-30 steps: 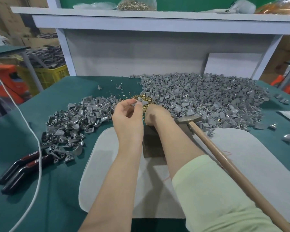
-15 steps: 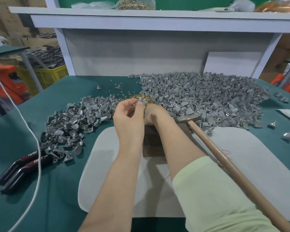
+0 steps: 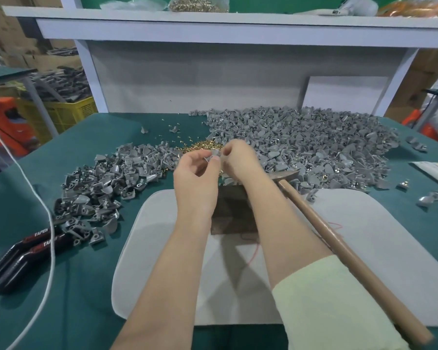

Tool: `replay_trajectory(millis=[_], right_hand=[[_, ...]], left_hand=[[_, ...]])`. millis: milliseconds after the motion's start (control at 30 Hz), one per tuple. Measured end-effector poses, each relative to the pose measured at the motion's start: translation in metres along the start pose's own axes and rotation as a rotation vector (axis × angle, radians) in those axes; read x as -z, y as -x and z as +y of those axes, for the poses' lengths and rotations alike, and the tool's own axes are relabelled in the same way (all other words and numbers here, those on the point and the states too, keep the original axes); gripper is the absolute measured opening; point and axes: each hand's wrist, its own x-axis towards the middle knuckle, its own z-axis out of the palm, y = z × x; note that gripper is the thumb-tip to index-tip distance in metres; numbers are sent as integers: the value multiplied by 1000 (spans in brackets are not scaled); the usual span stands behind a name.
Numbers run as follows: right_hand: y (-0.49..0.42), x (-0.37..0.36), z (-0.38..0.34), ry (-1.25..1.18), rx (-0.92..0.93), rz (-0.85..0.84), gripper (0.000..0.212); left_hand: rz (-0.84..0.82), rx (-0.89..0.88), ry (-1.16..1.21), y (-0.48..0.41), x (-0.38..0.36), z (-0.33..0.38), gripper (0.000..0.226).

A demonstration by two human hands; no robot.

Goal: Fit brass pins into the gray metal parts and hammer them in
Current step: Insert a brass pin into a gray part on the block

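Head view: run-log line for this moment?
step: pin fitting | left hand: pinches gray part | right hand: at part, grip unclear | hammer: unheld

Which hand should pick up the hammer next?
Probably the right hand. The hammer lies just beside that forearm, with its head near the wrist. The left hand is busy pinching the gray part.

Hammer (image 3: 314, 215) right of block (image 3: 232, 213), pliers (image 3: 23, 256) left of mat (image 3: 364, 248)
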Motion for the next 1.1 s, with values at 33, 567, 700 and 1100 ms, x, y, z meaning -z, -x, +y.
replay_trajectory(millis=[33,567,700,1100], right_hand=[[4,11,3,-46,46,54,11],[77,70,51,-146,152,5,19],[78,67,50,-183,215,35,23],[77,60,46,-223,173,93,10]], left_hand=[[-40,2,-23,1,-1,-1,12],[-438,-149,-985,20,-9,-3,20],[-421,-188,-795,20,-8,2,10],[-314,-295,-747,22,-13,5,16]])
